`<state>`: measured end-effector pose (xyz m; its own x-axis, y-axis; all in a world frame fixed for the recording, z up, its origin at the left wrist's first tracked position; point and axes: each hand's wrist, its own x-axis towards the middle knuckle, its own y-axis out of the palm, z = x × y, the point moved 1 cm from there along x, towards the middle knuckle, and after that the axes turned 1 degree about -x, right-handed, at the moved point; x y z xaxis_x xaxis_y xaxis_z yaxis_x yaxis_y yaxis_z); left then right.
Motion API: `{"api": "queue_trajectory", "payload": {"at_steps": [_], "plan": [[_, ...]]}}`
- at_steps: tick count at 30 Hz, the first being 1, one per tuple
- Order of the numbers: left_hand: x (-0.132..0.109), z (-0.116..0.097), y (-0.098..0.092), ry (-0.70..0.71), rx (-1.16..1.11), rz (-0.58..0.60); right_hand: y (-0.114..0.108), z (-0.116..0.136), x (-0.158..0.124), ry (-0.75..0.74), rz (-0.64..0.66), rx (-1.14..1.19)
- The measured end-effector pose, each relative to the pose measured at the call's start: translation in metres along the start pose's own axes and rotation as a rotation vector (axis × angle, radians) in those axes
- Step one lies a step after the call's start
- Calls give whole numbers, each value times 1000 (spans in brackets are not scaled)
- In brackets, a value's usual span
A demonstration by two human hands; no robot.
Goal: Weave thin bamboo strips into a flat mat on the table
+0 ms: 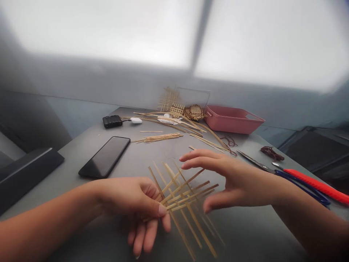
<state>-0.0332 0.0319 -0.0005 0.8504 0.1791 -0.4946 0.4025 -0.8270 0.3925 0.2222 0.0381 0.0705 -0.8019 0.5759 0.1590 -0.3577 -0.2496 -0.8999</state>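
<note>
Pinching one edge of a loosely woven strip lattice [183, 199], your left hand [133, 198] holds it; your right hand [236, 178] is spread just beside it.

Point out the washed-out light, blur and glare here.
Head view: the bright panels behind the table are washed out, with hazy edges; head view: the strips in the left hand blur toward their lower-right ends; head view: the dark phone carries a dull greyish sheen.
</note>
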Motion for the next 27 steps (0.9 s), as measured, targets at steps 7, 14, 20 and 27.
{"api": "queue_trajectory", "payload": {"at_steps": [7, 14, 20, 27], "plan": [[-3, -5, 2, -52, -35, 23, -7, -3, -7, 29, 73, -5], [-6, -6, -3, -61, -39, 42, -4, -3, -6, 111, 186, -24], [-5, -2, -2, -33, -40, 23, -6, -3, -5, 113, 104, -30], [-4, -6, 3, -84, 69, -71, -11, -8, -3, 116, 24, -9]]}}
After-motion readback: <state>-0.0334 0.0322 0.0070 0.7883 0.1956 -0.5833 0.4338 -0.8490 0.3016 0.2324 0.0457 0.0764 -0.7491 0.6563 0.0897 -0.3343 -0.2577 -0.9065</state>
